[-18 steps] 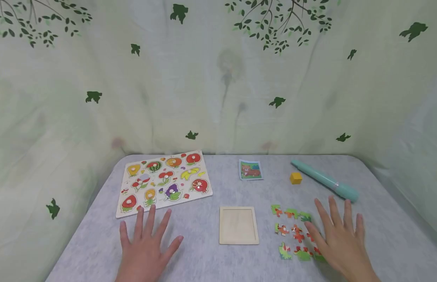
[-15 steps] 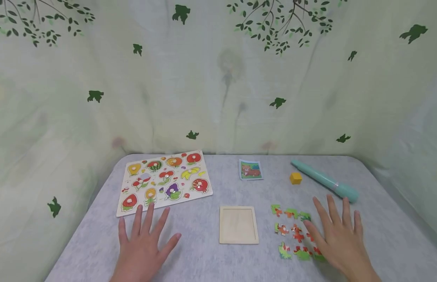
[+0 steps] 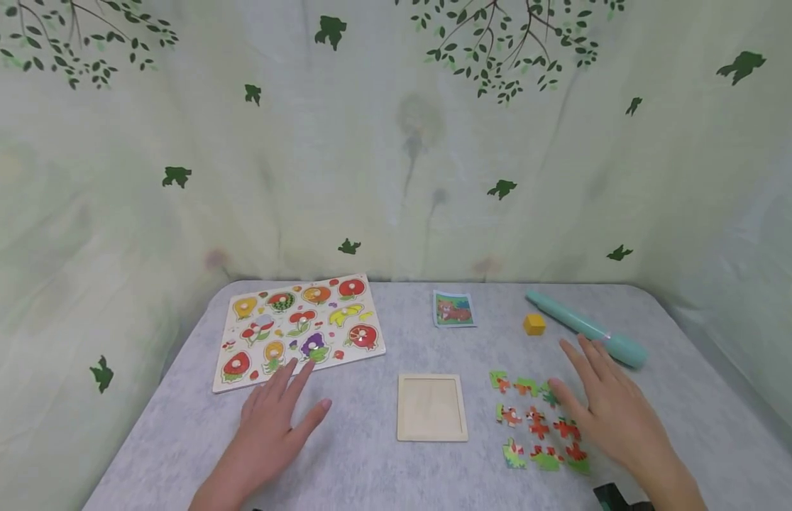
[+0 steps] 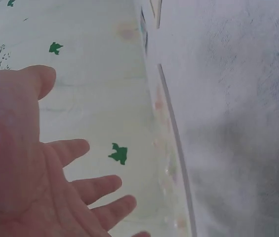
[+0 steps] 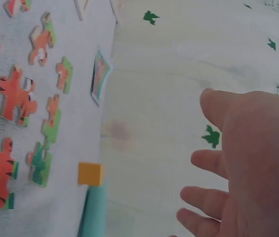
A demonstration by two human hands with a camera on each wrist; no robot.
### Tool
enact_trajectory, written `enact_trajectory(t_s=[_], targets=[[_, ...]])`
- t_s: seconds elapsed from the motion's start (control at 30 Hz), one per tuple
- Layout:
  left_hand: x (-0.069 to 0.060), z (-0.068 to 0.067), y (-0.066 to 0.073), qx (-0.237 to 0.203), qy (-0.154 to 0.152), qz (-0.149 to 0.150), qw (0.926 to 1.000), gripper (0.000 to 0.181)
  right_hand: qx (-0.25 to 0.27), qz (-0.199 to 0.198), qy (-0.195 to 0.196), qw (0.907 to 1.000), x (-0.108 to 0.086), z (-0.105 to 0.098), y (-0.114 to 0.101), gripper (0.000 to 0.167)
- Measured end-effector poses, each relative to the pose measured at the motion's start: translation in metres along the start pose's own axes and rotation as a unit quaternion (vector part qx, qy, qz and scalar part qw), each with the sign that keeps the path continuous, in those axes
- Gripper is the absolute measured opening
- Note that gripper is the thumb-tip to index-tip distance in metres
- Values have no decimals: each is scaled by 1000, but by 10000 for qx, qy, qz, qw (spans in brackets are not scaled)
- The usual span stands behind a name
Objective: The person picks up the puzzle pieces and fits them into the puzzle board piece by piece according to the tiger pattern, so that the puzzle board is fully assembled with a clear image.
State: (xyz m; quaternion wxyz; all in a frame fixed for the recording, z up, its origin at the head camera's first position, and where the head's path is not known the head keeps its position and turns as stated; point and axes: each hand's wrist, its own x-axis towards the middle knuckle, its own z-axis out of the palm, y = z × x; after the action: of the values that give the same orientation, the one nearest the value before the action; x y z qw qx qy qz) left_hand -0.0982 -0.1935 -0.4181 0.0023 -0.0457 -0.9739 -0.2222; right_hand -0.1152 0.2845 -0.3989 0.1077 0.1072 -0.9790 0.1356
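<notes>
My left hand (image 3: pixel 271 426) hovers over the near left of the table, fingers spread and holding nothing. Its fingertips reach the lower edge of the fruit puzzle board (image 3: pixel 239 337) in the head view. On the other side my right hand (image 3: pixel 616 415) is held above the table, also bare, with its fingers extended. Beside it lie several loose jigsaw pieces (image 3: pixel 537 423) in orange, red and green, laid out in rows; the right wrist view shows these pieces (image 5: pixel 16 96) too. Between the hands sits a square wooden puzzle frame (image 3: pixel 432 438).
A small picture card (image 3: pixel 454 309) with an animal on it lies at the back middle. Right of it are a yellow cube (image 3: pixel 534 325) and a teal tapered stick (image 3: pixel 584 326). A printed curtain (image 3: pixel 396 142) hangs behind the table (image 3: pixel 364 468).
Both hands have turned from palm-down toward palms facing inward, their fingers closer together. A dark device has come into view at the right wrist. The table objects have stayed put.
</notes>
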Motion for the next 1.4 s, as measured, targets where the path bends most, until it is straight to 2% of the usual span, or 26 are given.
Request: enact_trajectory(t_s=[0.13,0.3,0.47,0.6,0.93,1.1,1.23,1.4], targets=[[7,4,2,-544,-136,63,9984,84,137,-142,-80,9998,5,-7,-3,70],[14,13,8,-1341,-199,172,9906,83,132,-452,-16,9989,12,-12,-6,64],[23,20,17,-2334,-365,39,9717,82,174,-452,-225,9986,22,-16,-14,65],[30,24,22,-2783,-435,72,9595,78,283,-507,-417,9974,28,-17,-20,64],[45,41,33,-3173,-491,72,9470,69,659,-911,-518,9923,49,-20,-26,55],[49,48,33,-3224,-480,55,9454,68,822,-933,-628,9903,59,-16,-31,54],[53,56,35,-3227,-484,34,9453,68,986,-790,-782,9889,62,-12,-33,53],[58,67,40,-3180,-499,222,9465,67,1112,-701,-900,9872,64,-6,-29,51]])
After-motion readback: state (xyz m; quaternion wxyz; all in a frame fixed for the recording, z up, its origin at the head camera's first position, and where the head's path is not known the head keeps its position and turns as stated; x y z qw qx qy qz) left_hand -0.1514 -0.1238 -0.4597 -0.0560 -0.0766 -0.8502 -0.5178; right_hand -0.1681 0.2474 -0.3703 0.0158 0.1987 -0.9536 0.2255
